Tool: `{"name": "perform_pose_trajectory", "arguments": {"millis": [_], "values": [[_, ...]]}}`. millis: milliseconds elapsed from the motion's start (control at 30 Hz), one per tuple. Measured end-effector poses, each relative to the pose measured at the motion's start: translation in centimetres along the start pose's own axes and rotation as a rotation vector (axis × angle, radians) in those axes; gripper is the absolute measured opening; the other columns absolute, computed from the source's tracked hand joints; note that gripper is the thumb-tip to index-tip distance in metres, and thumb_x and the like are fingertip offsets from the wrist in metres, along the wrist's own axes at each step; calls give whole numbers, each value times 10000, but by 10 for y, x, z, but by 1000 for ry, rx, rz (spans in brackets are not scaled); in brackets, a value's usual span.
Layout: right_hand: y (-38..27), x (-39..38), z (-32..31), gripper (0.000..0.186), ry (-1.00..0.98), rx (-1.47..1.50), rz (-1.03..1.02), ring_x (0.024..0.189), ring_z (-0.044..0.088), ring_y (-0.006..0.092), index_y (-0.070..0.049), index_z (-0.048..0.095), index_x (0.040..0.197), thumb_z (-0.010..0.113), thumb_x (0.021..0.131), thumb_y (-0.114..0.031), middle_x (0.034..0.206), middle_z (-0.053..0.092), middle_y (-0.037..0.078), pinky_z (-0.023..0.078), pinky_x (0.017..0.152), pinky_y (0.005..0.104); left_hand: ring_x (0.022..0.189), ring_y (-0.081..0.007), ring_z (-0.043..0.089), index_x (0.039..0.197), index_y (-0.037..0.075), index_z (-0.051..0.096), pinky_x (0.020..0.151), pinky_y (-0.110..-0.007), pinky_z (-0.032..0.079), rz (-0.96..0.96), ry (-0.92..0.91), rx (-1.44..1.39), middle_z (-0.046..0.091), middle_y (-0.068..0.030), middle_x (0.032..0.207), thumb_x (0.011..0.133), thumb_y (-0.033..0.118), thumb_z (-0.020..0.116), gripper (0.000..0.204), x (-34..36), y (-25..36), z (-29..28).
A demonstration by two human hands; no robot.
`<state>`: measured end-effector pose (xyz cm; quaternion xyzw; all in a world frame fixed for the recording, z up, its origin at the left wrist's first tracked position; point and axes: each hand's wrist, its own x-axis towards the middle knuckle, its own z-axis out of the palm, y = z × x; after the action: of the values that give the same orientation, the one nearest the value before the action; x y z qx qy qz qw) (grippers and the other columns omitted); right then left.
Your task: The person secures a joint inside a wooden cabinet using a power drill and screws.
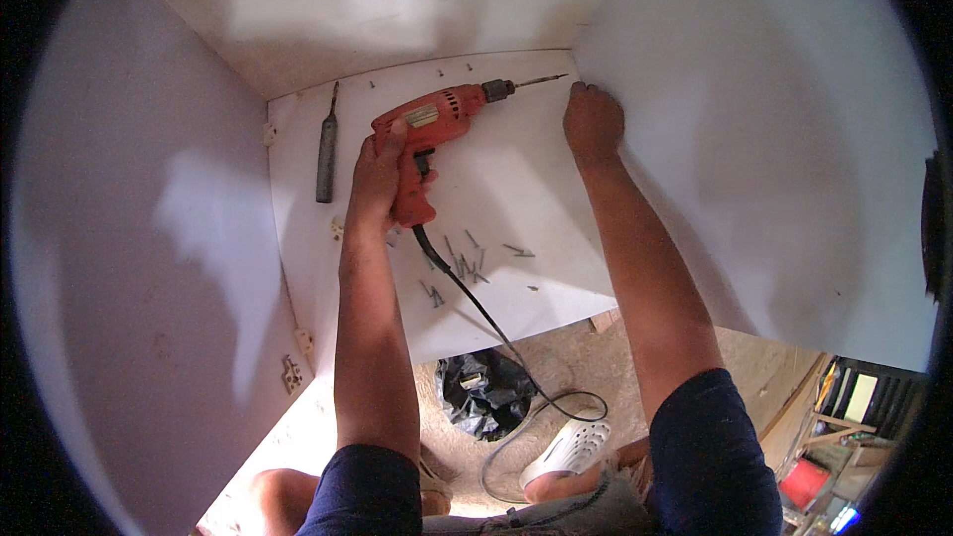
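Observation:
My left hand is wrapped around the handle of a red corded power drill. The drill points right, and its long thin bit ends just short of my right hand. That hand is closed beside the right white panel, near the back corner; whatever its fingers hold, if anything, is hidden. Left of the drill a grey-handled screwdriver lies on the white board, its tip toward the back. Several loose screws are scattered on the board below the drill.
White panels stand at the left, back and right. Metal hinge parts sit along the left panel. The black cord runs past a black plastic bag on the floor. A red object is at lower right.

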<state>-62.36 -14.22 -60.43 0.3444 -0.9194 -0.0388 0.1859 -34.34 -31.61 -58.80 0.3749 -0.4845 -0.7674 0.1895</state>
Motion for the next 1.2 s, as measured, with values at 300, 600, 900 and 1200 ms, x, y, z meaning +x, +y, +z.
{"name": "perform_pose_trajectory", "arguments": {"millis": [300,600,900,1200], "values": [[9,27,-22,151,-137,-109,-250,959,745,307,-111,796,869,664,907,-174,1053,762,111,612,808,478,665,-191,701,1241,23,581,553,-320,610,31,-26,-22,710,-123,960,1036,524,635,543,-4,5,-1],[28,61,-52,206,-44,-429,-631,1197,609,290,-108,812,881,634,926,-202,1088,745,114,398,1114,517,670,-186,702,1232,26,565,554,-316,615,27,-67,-35,675,-117,976,1005,554,672,584,-2,5,-1],[22,76,-49,200,-62,-506,-653,1170,635,271,-125,811,951,620,950,-183,1103,754,80,440,1053,471,804,-174,698,1312,25,575,663,-339,648,-24,27,-57,678,-79,1035,943,647,702,735,1,3,0],[21,95,-33,177,-130,-510,-610,1179,623,281,-49,800,960,656,941,-150,1108,745,122,451,1071,463,848,-178,699,1316,38,567,702,-363,674,-43,19,-94,679,-95,1062,957,550,739,648,15,9,8]]}}
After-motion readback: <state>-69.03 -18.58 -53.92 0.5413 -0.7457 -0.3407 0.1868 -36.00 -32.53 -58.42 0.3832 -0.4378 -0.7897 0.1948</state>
